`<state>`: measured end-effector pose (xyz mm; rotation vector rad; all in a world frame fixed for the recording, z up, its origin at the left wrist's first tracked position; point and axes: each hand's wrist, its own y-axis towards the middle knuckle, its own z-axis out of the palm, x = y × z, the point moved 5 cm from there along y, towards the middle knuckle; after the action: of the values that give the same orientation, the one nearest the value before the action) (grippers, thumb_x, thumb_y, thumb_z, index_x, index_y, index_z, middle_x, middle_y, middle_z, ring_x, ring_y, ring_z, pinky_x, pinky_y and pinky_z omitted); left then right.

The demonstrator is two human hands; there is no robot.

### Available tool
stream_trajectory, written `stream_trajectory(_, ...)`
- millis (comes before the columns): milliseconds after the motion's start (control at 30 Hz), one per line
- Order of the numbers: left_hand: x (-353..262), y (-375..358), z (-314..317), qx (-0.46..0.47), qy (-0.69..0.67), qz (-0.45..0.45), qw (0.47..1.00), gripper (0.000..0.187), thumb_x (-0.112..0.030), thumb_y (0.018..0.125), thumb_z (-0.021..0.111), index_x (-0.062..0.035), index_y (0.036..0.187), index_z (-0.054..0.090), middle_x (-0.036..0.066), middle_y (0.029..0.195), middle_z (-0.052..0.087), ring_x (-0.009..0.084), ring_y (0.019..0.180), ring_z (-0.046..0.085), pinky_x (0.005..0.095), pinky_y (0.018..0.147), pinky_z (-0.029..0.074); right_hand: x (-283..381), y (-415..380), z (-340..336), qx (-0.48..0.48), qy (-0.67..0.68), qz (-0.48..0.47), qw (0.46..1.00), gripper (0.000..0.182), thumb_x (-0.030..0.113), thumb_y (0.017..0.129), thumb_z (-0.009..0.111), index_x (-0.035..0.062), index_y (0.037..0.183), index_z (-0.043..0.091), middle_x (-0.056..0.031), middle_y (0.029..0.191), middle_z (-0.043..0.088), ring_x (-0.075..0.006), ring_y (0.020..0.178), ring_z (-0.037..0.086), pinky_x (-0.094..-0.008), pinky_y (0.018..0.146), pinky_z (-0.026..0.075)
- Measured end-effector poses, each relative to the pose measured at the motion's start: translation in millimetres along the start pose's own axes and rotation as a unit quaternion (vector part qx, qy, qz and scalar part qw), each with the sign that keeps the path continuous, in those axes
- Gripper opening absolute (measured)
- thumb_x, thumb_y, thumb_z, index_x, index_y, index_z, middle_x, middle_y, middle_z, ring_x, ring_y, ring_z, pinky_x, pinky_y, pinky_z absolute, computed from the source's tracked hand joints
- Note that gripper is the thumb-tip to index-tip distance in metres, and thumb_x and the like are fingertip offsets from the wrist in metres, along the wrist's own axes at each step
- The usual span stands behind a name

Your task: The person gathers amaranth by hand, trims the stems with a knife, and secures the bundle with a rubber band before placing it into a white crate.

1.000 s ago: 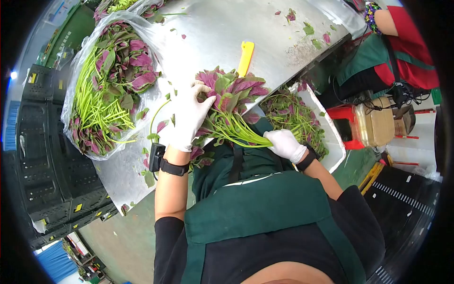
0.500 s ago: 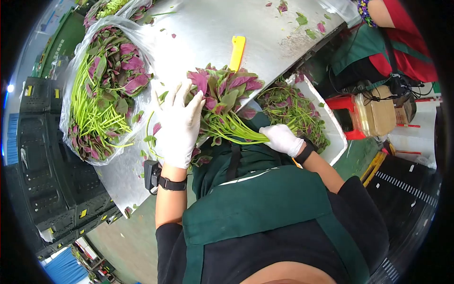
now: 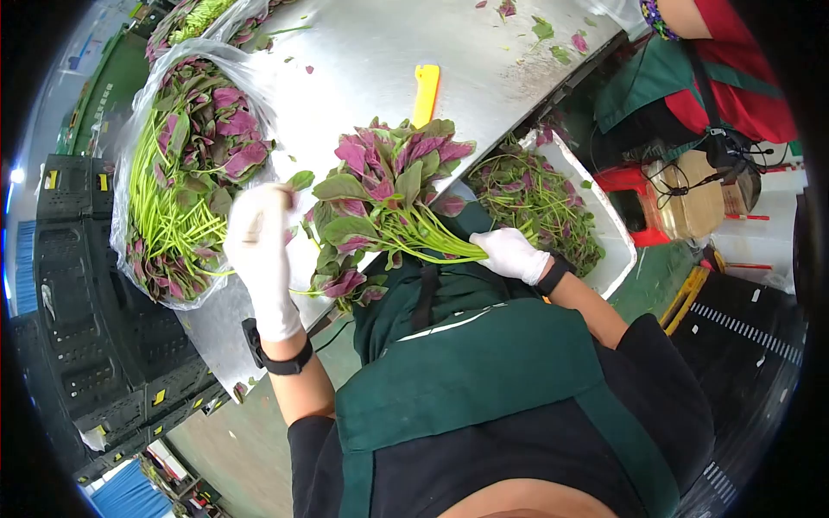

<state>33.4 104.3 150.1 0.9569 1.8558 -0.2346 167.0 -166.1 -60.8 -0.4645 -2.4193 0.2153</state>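
Right hand, gloved, grip closed around the stem ends of a bunch of red amaranth. The bunch's long axis runs from this grip up and leftward, leaves fanning over the near edge of the steel desk. Left hand, gloved, is raised just left of the leaves, blurred; its grip seems loosely open with nothing clearly in it. Beyond it lies a plastic bag of amaranth. A yellow tool rests past the leaves; a white tray of trimmings sits right of the grip.
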Motion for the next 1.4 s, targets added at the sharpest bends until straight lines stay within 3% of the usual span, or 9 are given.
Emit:
stream_trajectory(33,-6,-11,14,0.105,-0.115,-0.084,0.984,0.025,-0.017,0.098,0.055,0.001,0.09,0.071,0.011,0.096,0.07,0.0187,0.09,0.063,0.0334,0.086,0.048,0,0,0,0.007,0.004,0.008,1.0,0.023,0.02,0.082,0.064,0.0074,0.101,0.059,-0.0178,0.081,0.066,-0.0377,0.081,0.066,-0.0485,0.07,0.052)
stream_trajectory(100,-18,-35,37,0.328,-0.177,0.032,0.928,0.031,-0.02,0.1,0.052,0.0033,0.093,0.071,0.013,0.099,0.07,0.0214,0.096,0.064,0.0341,0.089,0.047,-1,0,-1,0.004,0.007,0.003,1.0,0.022,0.022,0.083,0.063,0.0081,0.1,0.06,-0.0182,0.081,0.066,-0.0378,0.081,0.066,-0.0488,0.07,0.052)
stream_trajectory(233,27,-89,80,0.52,-0.1,-0.057,0.847,0.029,-0.024,0.098,0.056,0.0014,0.101,0.07,0.013,0.103,0.069,0.0229,0.098,0.065,0.0308,0.088,0.049,9,-8,-22,0.023,0.065,-0.021,0.997,0.023,0.026,0.085,0.064,0.0074,0.098,0.061,-0.018,0.083,0.067,-0.0391,0.082,0.065,-0.0492,0.07,0.051)
stream_trajectory(300,64,-110,93,0.498,-0.098,-0.134,0.851,0.032,-0.027,0.099,0.057,0.002,0.107,0.068,0.013,0.103,0.069,0.0199,0.096,0.064,0.0305,0.088,0.049,18,-15,-34,0.02,0.126,-0.062,0.99,0.027,0.029,0.087,0.065,0.0053,0.1,0.062,-0.0173,0.083,0.067,-0.0379,0.077,0.066,-0.046,0.068,0.05)
stream_trajectory(467,101,-107,110,0.278,-0.259,-0.159,0.911,0.03,-0.019,0.096,0.061,-0.0015,0.12,0.062,0.01,0.113,0.067,0.0222,0.106,0.062,0.0326,0.092,0.049,71,-43,-104,0.235,0.455,-0.039,0.858,0.014,0.017,0.088,0.066,0.003,0.092,0.07,-0.0018,0.077,0.065,-0.0078,0.059,0.053,-0.0246,0.058,0.044)
stream_trajectory(567,96,-91,111,0.296,-0.168,-0.277,0.899,0.043,-0.015,0.094,0.059,0.0014,0.133,0.05,0.011,0.125,0.062,0.0187,0.113,0.06,0.0311,0.096,0.047,25,-49,-90,0.275,0.632,-0.077,0.72,0.02,0.013,0.078,0.073,-0.0038,0.086,0.067,-0.0067,0.063,0.062,-0.0127,0.05,0.055,-0.0261,0.047,0.042)
stream_trajectory(600,102,-87,115,0.292,-0.082,-0.179,0.936,0.042,-0.014,0.095,0.058,0.0038,0.132,0.05,0.013,0.124,0.062,0.0183,0.113,0.06,0.031,0.095,0.048,10,-48,-81,0.165,0.71,-0.085,0.679,0.027,0.019,0.075,0.076,-0.0051,0.082,0.065,-0.0098,0.059,0.06,-0.0146,0.047,0.055,-0.0269,0.043,0.04)
stream_trajectory(733,71,-77,140,0.268,-0.384,-0.243,0.849,0.045,-0.016,0.098,0.055,0.0062,0.135,0.045,0.016,0.122,0.062,0.0208,0.105,0.064,0.0302,0.09,0.049,-53,-41,-45,0.139,0.841,-0.011,0.522,0.022,0.026,0.097,0.056,0.0043,0.1,0.056,0.0067,0.054,0.04,-0.0055,0.045,0.036,-0.0246,0.047,0.03)
stream_trajectory(1400,84,-95,134,0.241,-0.303,-0.256,0.886,0.026,-0.018,0.098,0.054,-0.0001,0.115,0.063,0.008,0.098,0.067,0.0164,0.089,0.065,0.03,0.086,0.049,-59,-39,-11,0.107,0.867,-0.021,0.485,0.02,0.026,0.096,0.056,0.0057,0.1,0.055,0.0042,0.063,0.044,-0.0068,0.051,0.042,-0.0239,0.052,0.034)
